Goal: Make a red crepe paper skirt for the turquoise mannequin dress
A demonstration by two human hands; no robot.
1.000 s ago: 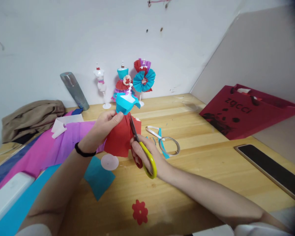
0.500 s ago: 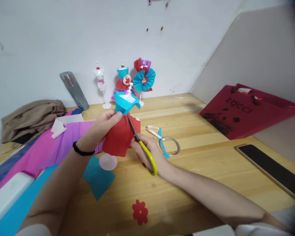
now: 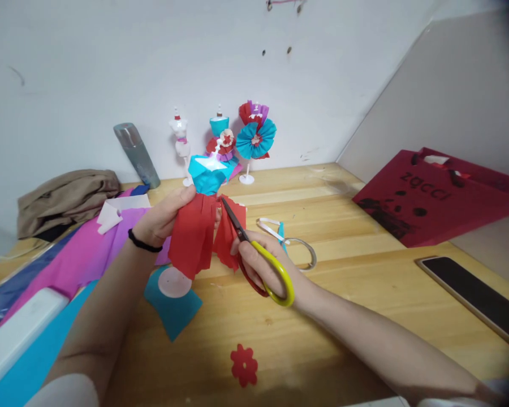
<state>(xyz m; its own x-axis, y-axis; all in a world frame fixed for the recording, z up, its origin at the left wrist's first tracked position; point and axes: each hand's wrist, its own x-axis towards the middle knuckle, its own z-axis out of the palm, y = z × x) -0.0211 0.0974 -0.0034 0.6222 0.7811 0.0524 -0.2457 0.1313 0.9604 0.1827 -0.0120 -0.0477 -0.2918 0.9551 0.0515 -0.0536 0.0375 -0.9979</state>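
My left hand (image 3: 165, 217) grips a small white dress form (image 3: 214, 161) at its waist, with some fingers hidden behind it. A blue paper top (image 3: 207, 180) covers its chest, and a red crepe-paper skirt (image 3: 193, 234) hangs below. The skirt shows a gap at the front right. Closed around yellow-and-red-handled scissors (image 3: 274, 271), my right hand (image 3: 263, 254) is just right of the skirt. The blade tips point up and left to the skirt's upper edge by the gap. The form's round white base (image 3: 175, 282) shows under the skirt, over a blue paper piece (image 3: 176, 316).
Along the wall stand a bare dress form (image 3: 179, 135) and two dressed ones. A tape roll (image 3: 311, 254), a phone (image 3: 470, 294) and a red bag (image 3: 432, 198) are at right. A red paper flower (image 3: 244, 365) lies in front. Coloured paper (image 3: 85, 246) spreads at left.
The dress form has tilted and turned in my left hand, and the red skirt now parts at the front. The scissors moved slightly right and down. The whole view shifted a little.
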